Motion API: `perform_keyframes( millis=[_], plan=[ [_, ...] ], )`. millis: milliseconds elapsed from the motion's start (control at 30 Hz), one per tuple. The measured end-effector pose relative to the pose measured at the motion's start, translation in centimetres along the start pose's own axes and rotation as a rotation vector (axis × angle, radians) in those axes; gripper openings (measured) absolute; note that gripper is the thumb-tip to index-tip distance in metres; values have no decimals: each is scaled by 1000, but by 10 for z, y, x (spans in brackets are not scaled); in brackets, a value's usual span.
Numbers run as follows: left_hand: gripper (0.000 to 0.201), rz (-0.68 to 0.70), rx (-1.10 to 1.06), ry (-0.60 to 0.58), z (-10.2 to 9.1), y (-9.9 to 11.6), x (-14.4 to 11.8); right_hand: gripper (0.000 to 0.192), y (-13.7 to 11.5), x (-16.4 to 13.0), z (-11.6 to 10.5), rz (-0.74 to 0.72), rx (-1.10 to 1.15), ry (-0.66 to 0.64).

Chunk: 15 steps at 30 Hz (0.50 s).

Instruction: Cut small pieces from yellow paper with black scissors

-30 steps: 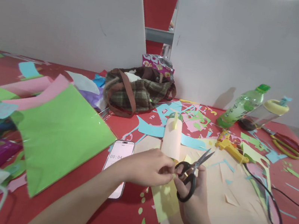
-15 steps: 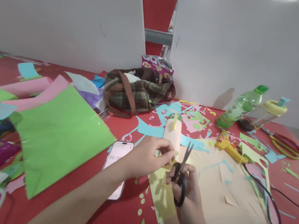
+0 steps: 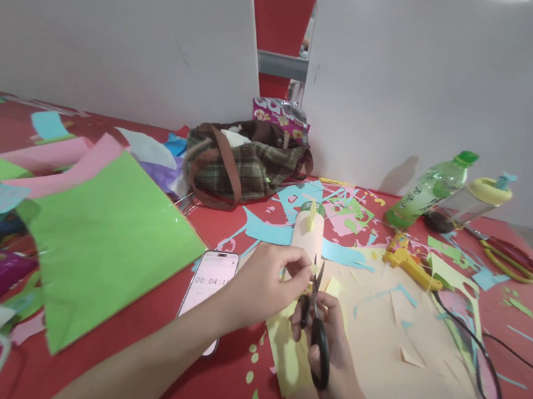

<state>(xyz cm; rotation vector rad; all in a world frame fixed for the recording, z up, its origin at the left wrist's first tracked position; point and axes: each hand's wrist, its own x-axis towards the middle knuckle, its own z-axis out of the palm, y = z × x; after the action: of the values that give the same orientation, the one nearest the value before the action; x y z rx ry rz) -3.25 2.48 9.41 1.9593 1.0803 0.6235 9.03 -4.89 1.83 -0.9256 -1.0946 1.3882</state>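
Observation:
My left hand (image 3: 278, 282) is closed in a pinch on a small pale yellow paper piece (image 3: 313, 269), mostly hidden by the fingertips. Black-handled scissors (image 3: 315, 293) are gripped in my right hand (image 3: 333, 335), blades slightly apart and pointing up beside that piece. I cannot tell whether they touch it. Just beyond my hands is a cylinder (image 3: 305, 234) covered in peach paper, with a green top and a yellow strip on it. Under my hands lies a yellow paper sheet (image 3: 293, 366), next to a large cream sheet (image 3: 429, 353) with scraps on it.
A phone (image 3: 209, 271) showing a timer lies partly under my left forearm. Green paper (image 3: 112, 242) spreads at left. A yellow glue gun (image 3: 408, 262) with a cord, a green bottle (image 3: 430, 188), a clear jar (image 3: 468, 204) and pliers (image 3: 510, 255) stand or lie right. Behind is a plaid bag (image 3: 265, 172).
The scissors have moved left and tilted toward my left fingertips, their blades now beside the small paper piece. My left hand has hardly moved.

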Motion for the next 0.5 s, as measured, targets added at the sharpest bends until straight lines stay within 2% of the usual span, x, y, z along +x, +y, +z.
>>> perform_keyframes(
  millis=[200, 500],
  plan=[
    [18, 27, 5, 23, 5, 1, -2, 45, 2, 0, -1, -9, -4, 21],
    [18, 83, 155, 95, 12, 1, -3, 40, 5, 1, -2, -38, -20, 49]
  ],
)
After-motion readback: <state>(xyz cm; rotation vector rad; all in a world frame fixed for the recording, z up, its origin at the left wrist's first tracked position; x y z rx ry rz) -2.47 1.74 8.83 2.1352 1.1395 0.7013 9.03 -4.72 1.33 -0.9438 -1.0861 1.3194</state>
